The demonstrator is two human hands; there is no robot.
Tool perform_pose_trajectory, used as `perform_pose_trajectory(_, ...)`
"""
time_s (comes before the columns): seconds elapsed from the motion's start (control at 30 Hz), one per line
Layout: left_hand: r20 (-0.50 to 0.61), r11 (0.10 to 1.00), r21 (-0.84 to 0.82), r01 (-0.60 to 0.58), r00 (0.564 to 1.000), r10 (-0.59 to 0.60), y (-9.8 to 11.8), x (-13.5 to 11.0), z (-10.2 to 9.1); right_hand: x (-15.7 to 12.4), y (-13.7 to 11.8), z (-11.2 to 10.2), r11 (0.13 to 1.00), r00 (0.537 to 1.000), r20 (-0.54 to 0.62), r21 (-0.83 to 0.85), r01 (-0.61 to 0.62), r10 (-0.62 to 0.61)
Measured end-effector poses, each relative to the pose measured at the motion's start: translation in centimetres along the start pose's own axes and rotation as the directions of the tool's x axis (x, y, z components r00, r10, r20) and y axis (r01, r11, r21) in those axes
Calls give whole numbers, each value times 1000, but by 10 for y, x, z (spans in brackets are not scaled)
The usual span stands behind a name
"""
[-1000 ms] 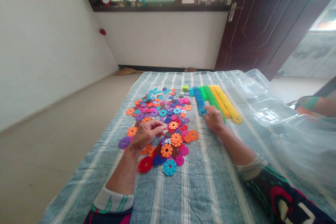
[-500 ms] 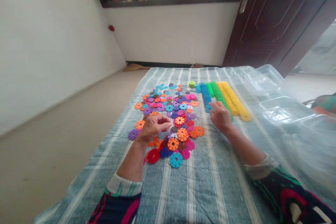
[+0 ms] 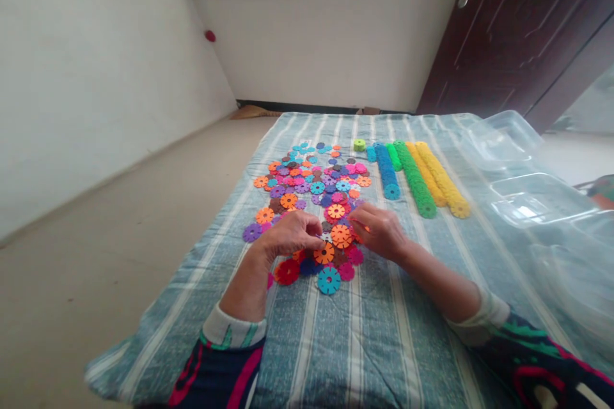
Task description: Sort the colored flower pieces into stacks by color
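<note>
A loose pile of flat, notched plastic discs in many colours spreads over the striped cloth, among them a blue disc [image 3: 329,281] at its near end and a red disc [image 3: 288,271]. Over the pile's left side is my left hand [image 3: 292,233], thumb and fingers pinched by an orange disc [image 3: 325,252]; whatever lies in the pinch is hidden. From the right, my right hand [image 3: 381,230] reaches to the pile's edge. Its fingers are bent together beside an orange disc [image 3: 341,236], and their tips are partly hidden.
Rows of overlapping discs lie at the right: a blue row [image 3: 387,172], a green row [image 3: 417,185] and two yellow rows [image 3: 444,182]. A small lime stack [image 3: 359,145] stands left of them. Clear plastic containers [image 3: 532,201] line the right side. A dark door [image 3: 508,32] is behind.
My right hand has moved left and nearer, from the end of the blue row to the disc pile. My left hand has shifted slightly toward the pile's middle. The view has tilted down a little.
</note>
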State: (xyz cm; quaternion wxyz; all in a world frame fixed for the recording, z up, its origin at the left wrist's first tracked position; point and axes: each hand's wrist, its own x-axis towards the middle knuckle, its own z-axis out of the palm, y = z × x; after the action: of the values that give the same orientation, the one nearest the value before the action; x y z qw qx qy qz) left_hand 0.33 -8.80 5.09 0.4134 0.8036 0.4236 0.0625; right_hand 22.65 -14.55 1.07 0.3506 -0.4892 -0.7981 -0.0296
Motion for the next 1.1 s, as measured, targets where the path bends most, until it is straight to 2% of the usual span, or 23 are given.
perform_pose_trajectory(0.13, 3, 999, -38, 10, 1000, -10, 3, -1, 1, 0, -19, -5, 978, 978, 103, 124, 168, -181)
perform_pose_trajectory(0.27, -20, 997, -75, -15, 1000, 13, 1, -1, 1, -1, -41, -6, 913, 892, 237, 235, 333, -385)
perform_pose_trajectory(0.33, -34, 997, -74, -37, 999, 35, -2, -1, 0, -2, -48, -7, 890, 847, 290, 246, 384, -445)
perform_pose_trajectory(0.43, -19, 996, -82, -25, 1000, 23, -6, -2, -2, -3, -52, -7, 895, 816, 368, 221, 389, -446)
perform_pose_trajectory(0.53, -20, 995, -100, 11, 1000, -13, -10, -3, -5, -4, -51, -7, 908, 812, 407, 211, 361, -418)
perform_pose_trajectory(0.63, -172, 998, -60, -16, 985, 5, -15, -4, -11, -6, -50, -5, 911, 820, 401, 225, 345, -409)
perform_pose_trajectory(0.73, -406, 1000, 2, 17, 914, -14, -23, -6, -20, -7, -50, -4, 911, 833, 379, 251, 327, -403)
perform_pose_trajectory(0.83, -567, 987, 62, 150, 819, -89, -35, -8, -28, -8, -51, -4, 911, 843, 364, 272, 310, -396)
perform_pose_trajectory(0.97, -689, 956, 110, 272, 714, -124, -49, -10, -36, -9, -53, -4, 907, 845, 359, 294, 301, -396)
perform_pose_trajectory(1.03, -724, 946, 123, 301, 679, -122, -55, -10, -39, -10, -55, -4, 902, 846, 351, 313, 296, -400)
perform_pose_trajectory(1.1, -739, 937, 124, 325, 661, -132, -58, -11, -40, -10, -56, -5, 897, 849, 340, 331, 294, -404)
